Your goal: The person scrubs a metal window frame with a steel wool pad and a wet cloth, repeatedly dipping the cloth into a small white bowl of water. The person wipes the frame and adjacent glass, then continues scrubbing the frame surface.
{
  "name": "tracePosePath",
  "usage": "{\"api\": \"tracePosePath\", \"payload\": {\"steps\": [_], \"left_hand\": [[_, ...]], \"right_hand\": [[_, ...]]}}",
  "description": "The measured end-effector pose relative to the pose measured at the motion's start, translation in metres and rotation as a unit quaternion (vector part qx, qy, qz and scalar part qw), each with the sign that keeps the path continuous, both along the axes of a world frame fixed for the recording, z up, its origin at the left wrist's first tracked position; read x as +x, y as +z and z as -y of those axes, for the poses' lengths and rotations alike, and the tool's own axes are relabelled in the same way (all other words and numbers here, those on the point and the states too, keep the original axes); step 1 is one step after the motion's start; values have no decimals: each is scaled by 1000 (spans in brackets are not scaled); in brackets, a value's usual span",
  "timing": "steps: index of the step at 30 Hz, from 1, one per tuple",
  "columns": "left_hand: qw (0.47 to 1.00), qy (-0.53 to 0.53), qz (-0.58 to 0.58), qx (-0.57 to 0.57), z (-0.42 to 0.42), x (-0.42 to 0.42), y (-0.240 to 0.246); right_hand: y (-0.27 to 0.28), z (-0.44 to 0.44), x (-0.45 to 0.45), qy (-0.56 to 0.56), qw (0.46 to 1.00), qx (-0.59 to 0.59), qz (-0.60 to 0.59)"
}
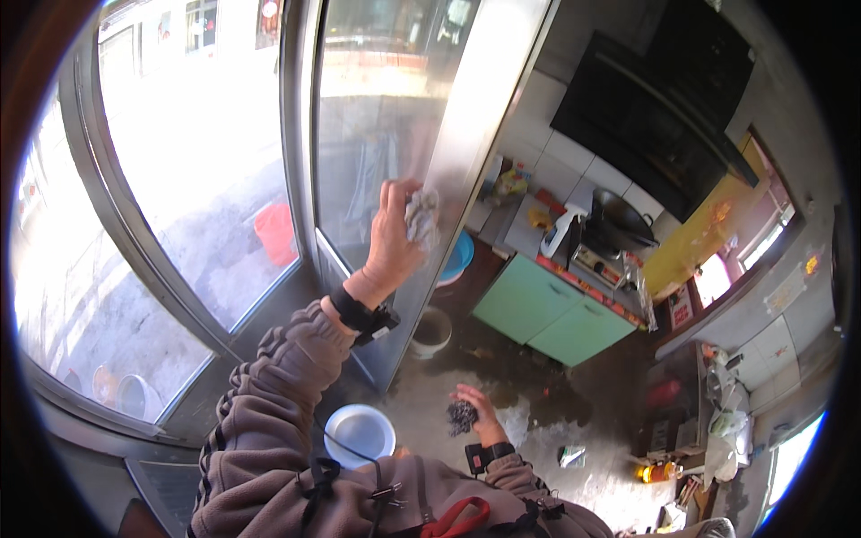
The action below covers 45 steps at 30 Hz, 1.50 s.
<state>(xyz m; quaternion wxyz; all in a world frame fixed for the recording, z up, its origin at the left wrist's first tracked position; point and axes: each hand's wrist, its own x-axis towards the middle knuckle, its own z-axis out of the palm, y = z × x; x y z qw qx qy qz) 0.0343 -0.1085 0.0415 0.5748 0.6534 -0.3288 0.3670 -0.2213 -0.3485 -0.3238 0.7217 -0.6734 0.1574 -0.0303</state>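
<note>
A crumpled pale grey cloth [422, 216] is gripped in my left hand [389, 232], which is raised against the metal-framed glass door [471, 87]. The cloth lies by the border between the pane and the wide metal stile. Lower down, my right hand [485, 415] holds a dark steel wool scourer [462, 418] above the floor, apart from the door. Both wrists wear black straps with small devices. A white basin [360, 436] stands on the floor in front of me, between my two arms.
Behind the door's edge are a white bucket [430, 333] and a blue basin [457, 257]. A green cabinet [528, 296] bears a stove and a wok [619, 218], under a black range hood [646, 128]. An oil bottle [659, 472] lies on the partly wet floor [538, 437].
</note>
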Motion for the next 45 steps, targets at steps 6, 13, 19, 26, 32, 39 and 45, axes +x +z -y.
{"api": "tracePosePath", "payload": {"steps": [6,13,19,26,32,39,45], "left_hand": [[999,-11,27,16,-9,-17,45],[989,-20,126,81,-26,-44,139],[948,15,273,166,-19,-64,218],[858,126,455,200,-13,-55,296],[850,185,470,149,-3,-42,381],[901,210,378,46,10,-33,471],[913,187,320,170,0,-41,374]], "right_hand": [[84,-13,76,-10,999,32,-25],[163,-48,168,31,980,-126,153],[181,-67,181,78,978,-113,159],[177,-70,173,142,967,-117,177],[164,-68,177,127,960,-139,205],[149,-66,182,108,950,-228,186],[155,-70,179,105,946,-215,219]]}}
